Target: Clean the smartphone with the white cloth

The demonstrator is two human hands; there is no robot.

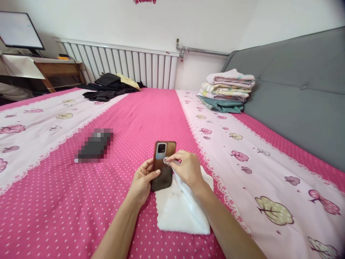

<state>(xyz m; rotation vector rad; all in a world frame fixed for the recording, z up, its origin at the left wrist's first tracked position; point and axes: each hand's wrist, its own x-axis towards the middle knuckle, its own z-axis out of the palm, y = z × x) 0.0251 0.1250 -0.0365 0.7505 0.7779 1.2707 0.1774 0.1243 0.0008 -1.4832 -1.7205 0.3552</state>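
A smartphone point(163, 180) in a brownish case is held upright with its back and camera block facing me. My left hand point(142, 178) grips its left edge, thumb across the back. In my right hand point(187, 167), thumb and forefinger pinch a corner of a white cloth point(183, 217) against the phone's back, just below the camera block. The rest of the cloth hangs down and spreads over the bed below the phone. Part of it is hidden behind my right hand and forearm.
A blurred-out dark object point(94, 145) lies on the pink dotted bedspread point(145, 118) to the left. Black clothes point(105, 86) sit at the far edge, and folded fabrics point(228, 88) are stacked by the grey headboard point(291, 68). Beyond are a radiator point(121, 63) and a monitor point(20, 30).
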